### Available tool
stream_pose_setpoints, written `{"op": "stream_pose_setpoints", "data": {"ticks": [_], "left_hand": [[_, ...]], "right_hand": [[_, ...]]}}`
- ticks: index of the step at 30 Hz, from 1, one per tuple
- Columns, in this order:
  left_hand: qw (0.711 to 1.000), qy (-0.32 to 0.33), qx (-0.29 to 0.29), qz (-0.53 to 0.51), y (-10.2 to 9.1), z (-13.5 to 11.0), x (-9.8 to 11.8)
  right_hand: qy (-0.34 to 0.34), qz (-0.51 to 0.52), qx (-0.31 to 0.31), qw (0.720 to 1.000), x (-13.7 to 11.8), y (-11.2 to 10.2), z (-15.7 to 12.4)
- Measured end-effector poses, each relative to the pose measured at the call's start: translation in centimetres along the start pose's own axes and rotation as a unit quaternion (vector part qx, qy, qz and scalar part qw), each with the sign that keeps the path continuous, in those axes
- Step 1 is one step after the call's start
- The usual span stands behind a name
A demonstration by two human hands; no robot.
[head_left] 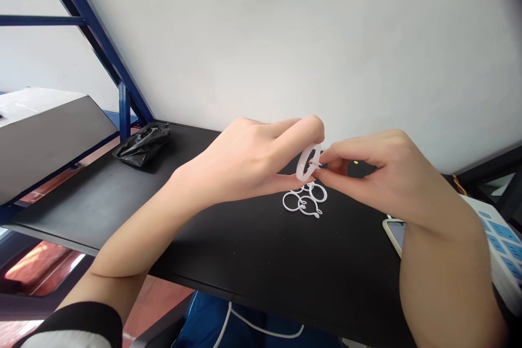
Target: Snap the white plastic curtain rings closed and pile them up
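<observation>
My left hand (261, 155) grips a translucent white plastic ring (302, 169) between thumb and fingers, held above the black table. From the right, my right hand (367, 166) pinches a small white piece at the ring's inner edge; whether that piece belongs to the ring I cannot tell. Both hands meet at the ring. Below them on the table lie several white plastic rings (292, 201) with small tabs, close together and overlapping. My left fingertips are partly hidden behind the ring.
A crumpled black plastic bag (142, 144) sits at the table's far left. On the right are a phone (393, 231) partly under my forearm and a white-and-blue power strip (503, 244). A white wall (305, 38) rises behind the black table (261, 261); a blue metal frame (101, 43) stands left.
</observation>
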State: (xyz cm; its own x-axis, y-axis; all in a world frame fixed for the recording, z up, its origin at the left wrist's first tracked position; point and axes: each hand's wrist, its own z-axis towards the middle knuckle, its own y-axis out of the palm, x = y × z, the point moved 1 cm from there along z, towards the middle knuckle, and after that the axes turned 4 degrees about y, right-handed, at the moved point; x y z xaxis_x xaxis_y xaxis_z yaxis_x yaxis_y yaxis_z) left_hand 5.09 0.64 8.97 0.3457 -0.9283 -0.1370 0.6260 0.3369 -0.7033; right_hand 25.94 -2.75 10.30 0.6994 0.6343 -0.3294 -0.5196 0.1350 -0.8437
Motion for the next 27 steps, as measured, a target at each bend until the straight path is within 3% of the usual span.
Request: {"op": "stream_pose_setpoints", "data": {"ticks": [7, 15, 27], "left_hand": [[1.000, -0.001, -0.018, 0.002, 0.2, 0.0, 0.1], [0.999, 0.051, 0.010, -0.009, 0.9, 0.2, 0.6], [0.997, 0.062, 0.041, -0.016, 0.9, 0.2, 0.4]], "right_hand": [[-0.029, -0.029, 0.020, 0.999, -0.3, -0.1, 0.0], [-0.032, -0.060, 0.033, 0.997, -1.8, -1.0, -0.4], [-0.027, -0.072, 0.040, 0.996, -2.5, -1.2, -0.8]]}}
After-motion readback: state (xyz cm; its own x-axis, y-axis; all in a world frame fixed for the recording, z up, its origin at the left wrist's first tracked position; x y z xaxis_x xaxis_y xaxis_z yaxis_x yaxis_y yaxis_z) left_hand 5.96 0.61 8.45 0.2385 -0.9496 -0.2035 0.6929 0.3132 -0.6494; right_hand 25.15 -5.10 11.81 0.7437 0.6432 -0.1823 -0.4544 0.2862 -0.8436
